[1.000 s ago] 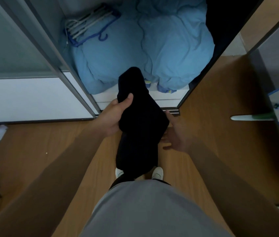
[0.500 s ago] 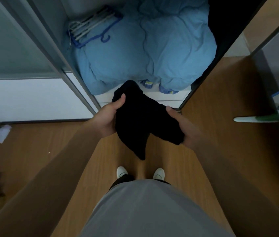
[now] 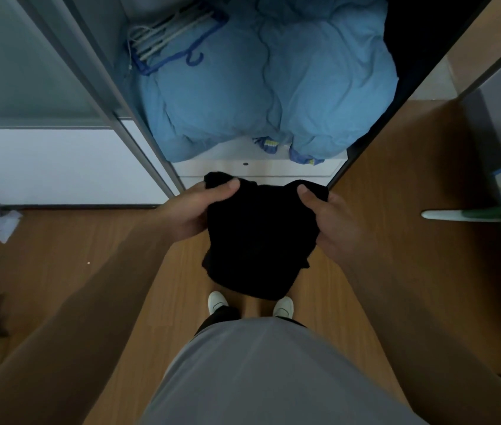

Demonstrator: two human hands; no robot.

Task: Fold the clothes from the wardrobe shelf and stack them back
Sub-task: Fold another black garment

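— Anything readable on it?

— The black garment is so dark that only a soft, slightly fuzzy edge shows. A small yellow-and-blue tab at the front of the blue duvet is too small to read.

— Where is the garment?

— In the air, just in front of the white wardrobe shelf, above the wood-grain floor and the white shoes. It hangs as a bunched, rounded mass with two corners sticking up.

— And the grip?

— The left hand has its grip clamped on the upper left corner, thumb on top of the cloth. The right hand clamps the upper right corner the same way.

— What lies in the wardrobe?

— The duvet, puffy and creased, fills the shelf. A bundle of thin white and blue hangers rests on its rear left part. Crumpled white paper lies on the floor at the far left.
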